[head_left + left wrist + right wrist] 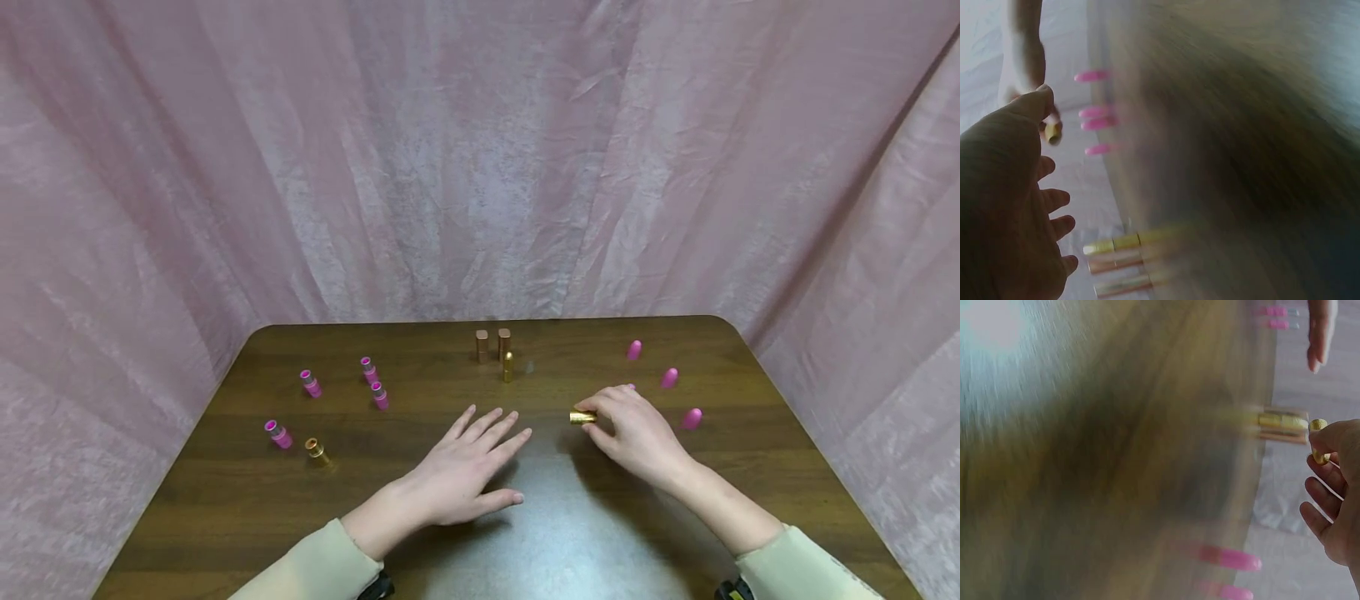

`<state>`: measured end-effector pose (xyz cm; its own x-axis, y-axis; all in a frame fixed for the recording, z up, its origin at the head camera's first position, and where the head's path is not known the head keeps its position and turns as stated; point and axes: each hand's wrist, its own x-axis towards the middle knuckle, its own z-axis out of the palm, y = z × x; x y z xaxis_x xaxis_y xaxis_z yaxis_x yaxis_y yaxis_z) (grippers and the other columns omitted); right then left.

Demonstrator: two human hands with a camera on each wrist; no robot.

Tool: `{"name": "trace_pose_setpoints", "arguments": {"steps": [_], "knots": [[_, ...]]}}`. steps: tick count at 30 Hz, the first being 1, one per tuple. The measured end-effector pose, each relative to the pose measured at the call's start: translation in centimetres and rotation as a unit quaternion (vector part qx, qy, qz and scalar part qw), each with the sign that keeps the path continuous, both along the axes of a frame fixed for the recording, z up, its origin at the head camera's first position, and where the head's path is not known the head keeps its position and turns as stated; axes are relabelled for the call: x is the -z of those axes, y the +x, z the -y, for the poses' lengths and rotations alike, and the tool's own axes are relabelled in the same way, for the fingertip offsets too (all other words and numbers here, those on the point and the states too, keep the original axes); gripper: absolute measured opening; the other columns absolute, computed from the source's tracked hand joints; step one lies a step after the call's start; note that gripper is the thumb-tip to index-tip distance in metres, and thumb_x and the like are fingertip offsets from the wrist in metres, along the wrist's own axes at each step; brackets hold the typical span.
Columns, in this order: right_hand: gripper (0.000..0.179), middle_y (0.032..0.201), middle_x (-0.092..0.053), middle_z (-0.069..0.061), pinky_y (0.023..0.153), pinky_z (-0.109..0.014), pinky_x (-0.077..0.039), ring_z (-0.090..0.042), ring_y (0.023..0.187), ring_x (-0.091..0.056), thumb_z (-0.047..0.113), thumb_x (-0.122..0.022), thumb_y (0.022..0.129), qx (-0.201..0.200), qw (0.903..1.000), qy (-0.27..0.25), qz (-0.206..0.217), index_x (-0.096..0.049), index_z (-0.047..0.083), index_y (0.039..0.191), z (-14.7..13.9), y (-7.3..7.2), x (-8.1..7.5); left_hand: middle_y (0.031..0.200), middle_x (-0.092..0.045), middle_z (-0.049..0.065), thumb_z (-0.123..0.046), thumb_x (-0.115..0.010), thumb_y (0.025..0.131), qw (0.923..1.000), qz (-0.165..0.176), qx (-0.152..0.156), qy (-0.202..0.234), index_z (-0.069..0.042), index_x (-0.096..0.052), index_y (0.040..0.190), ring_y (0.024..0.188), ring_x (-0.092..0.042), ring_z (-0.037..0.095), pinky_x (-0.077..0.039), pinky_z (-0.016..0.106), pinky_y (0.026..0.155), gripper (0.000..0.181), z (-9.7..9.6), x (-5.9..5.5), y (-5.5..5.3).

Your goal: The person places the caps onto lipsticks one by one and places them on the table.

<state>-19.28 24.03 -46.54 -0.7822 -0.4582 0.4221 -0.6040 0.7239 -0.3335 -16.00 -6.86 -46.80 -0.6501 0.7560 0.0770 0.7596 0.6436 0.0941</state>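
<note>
My right hand (637, 433) pinches a short gold lipstick cap (582, 417) between thumb and fingers, over the right-centre of the table. In the right wrist view the gold cap (1319, 450) sticks out past the thumb, partly covered by it. My left hand (465, 475) is held over the middle with its fingers spread and holds nothing. Beyond both hands, a gold lipstick (507, 367) stands upright in front of two rose-gold lipsticks (482, 347). An uncapped gold lipstick base (317, 452) stands at the left.
Several uncapped pink lipstick bases (281, 434) with silver collars stand at the left of the wooden table (225, 492). Several pink caps (670, 377) stand at the right, one mostly hidden behind my right hand. A pink curtain (480, 167) hangs behind the table.
</note>
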Motion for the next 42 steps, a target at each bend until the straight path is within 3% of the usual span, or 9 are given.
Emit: {"name": "trace_pose_setpoints", "arguments": {"steps": [8,13,17,20,23,26,31,35,42], "knots": [[0.023,0.104,-0.072,0.009,0.094,-0.041,-0.050,-0.017,0.105,-0.063,0.014,-0.085,0.083,-0.024,0.9997,0.001,0.008,-0.076,0.018,0.104,2.7,0.6,1.3,0.168,-0.023,0.003,-0.064,-0.047,0.101,0.9978,-0.027,-0.049,0.035,-0.019,-0.029,0.163,0.155,-0.017,0.025,-0.007,0.052,0.123,0.078,4.2,-0.8,0.3],[0.022,0.104,-0.072,0.008,0.094,-0.040,-0.051,-0.017,0.104,-0.063,0.015,-0.084,0.084,-0.044,0.9990,0.007,0.008,-0.076,0.019,0.104,4.4,0.8,1.4,0.164,-0.033,0.005,-0.059,-0.054,0.101,0.9911,-0.047,-0.099,0.075,-0.017,-0.036,0.160,0.152,-0.026,0.027,-0.007,0.049,0.124,0.075,7.7,-1.4,0.6],[0.021,0.104,-0.071,0.009,0.094,-0.039,-0.050,-0.016,0.104,-0.063,0.016,-0.083,0.086,-0.063,0.9980,0.011,0.007,-0.076,0.020,0.105,5.6,1.0,1.6,0.156,-0.047,0.006,-0.051,-0.064,0.098,0.9767,-0.069,-0.162,0.124,-0.016,-0.043,0.156,0.145,-0.038,0.030,-0.018,0.051,0.122,0.071,11.0,-1.8,0.9],[0.021,0.103,-0.071,0.010,0.094,-0.039,-0.050,-0.015,0.104,-0.062,0.017,-0.082,0.087,-0.077,0.9969,0.013,0.005,-0.076,0.020,0.106,6.2,1.2,1.5,0.145,-0.057,0.007,-0.041,-0.074,0.093,0.9586,-0.089,-0.211,0.170,-0.013,-0.052,0.149,0.135,-0.048,0.033,-0.031,0.055,0.114,0.067,13.5,-1.8,1.4],[0.021,0.102,-0.071,0.012,0.093,-0.039,-0.049,-0.014,0.104,-0.062,0.017,-0.081,0.087,-0.089,0.9960,0.011,0.005,-0.076,0.021,0.107,6.8,1.2,1.3,0.136,-0.062,0.010,-0.032,-0.081,0.088,0.9388,-0.094,-0.258,0.208,-0.011,-0.058,0.143,0.127,-0.053,0.036,-0.036,0.058,0.108,0.063,15.6,-1.7,2.1],[0.021,0.101,-0.071,0.013,0.094,-0.038,-0.049,-0.014,0.104,-0.062,0.018,-0.081,0.088,-0.098,0.9951,0.010,0.007,-0.076,0.022,0.108,7.2,1.2,1.2,0.133,-0.062,0.012,-0.030,-0.081,0.089,0.9202,-0.072,-0.307,0.232,-0.009,-0.058,0.142,0.124,-0.052,0.038,-0.037,0.060,0.104,0.062,17.2,-1.5,2.9],[0.023,0.102,-0.071,0.013,0.096,-0.038,-0.048,-0.014,0.105,-0.062,0.019,-0.081,0.088,-0.107,0.9941,0.015,0.009,-0.076,0.022,0.109,8.0,1.2,1.4,0.125,-0.062,0.013,-0.032,-0.079,0.091,0.8917,-0.023,-0.379,0.246,-0.007,-0.057,0.140,0.114,-0.053,0.035,-0.045,0.055,0.083,0.059,19.2,-0.7,4.1],[0.023,0.102,-0.071,0.013,0.097,-0.036,-0.049,-0.012,0.105,-0.061,0.019,-0.081,0.087,-0.116,0.9930,0.019,0.015,-0.076,0.023,0.109,8.8,1.3,1.6,0.125,-0.062,0.017,-0.034,-0.077,0.093,0.8719,0.028,-0.414,0.259,-0.003,-0.057,0.138,0.114,-0.053,0.035,-0.043,0.055,0.088,0.058,20.1,0.2,4.3],[0.021,0.101,-0.070,0.012,0.095,-0.036,-0.049,-0.012,0.102,-0.061,0.019,-0.082,0.086,-0.125,0.9917,0.027,0.016,-0.076,0.023,0.106,9.5,1.8,1.8,0.121,-0.068,0.017,-0.034,-0.076,0.094,0.8615,0.111,-0.424,0.257,0.000,-0.060,0.129,0.110,-0.062,0.034,-0.047,0.054,0.092,0.051,21.2,2.0,3.8]]}}
